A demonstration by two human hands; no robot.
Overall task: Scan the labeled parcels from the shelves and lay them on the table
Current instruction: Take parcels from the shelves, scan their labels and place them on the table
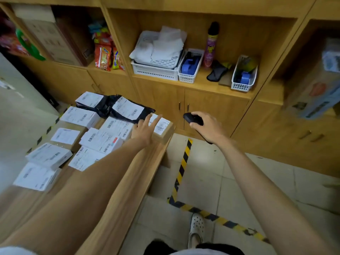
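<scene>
Several labeled parcels lie on the wooden table [128,181] at the left: white boxes, brown cartons and two black poly bags [108,105]. My left hand [145,130] rests with fingers spread on a small brown carton [164,130] with a white label at the table's far right corner. My right hand [206,126] hovers above the floor right of the table and grips a black handheld scanner [193,118], pointing toward the cabinet.
Wooden shelving [193,85] stands ahead with white baskets [156,69], tape dispensers, a spray can [210,46], snack packs [104,56] and cartons [316,89]. Yellow-black floor tape [182,166] runs beside the table. My shoe [196,229] is on the tiles.
</scene>
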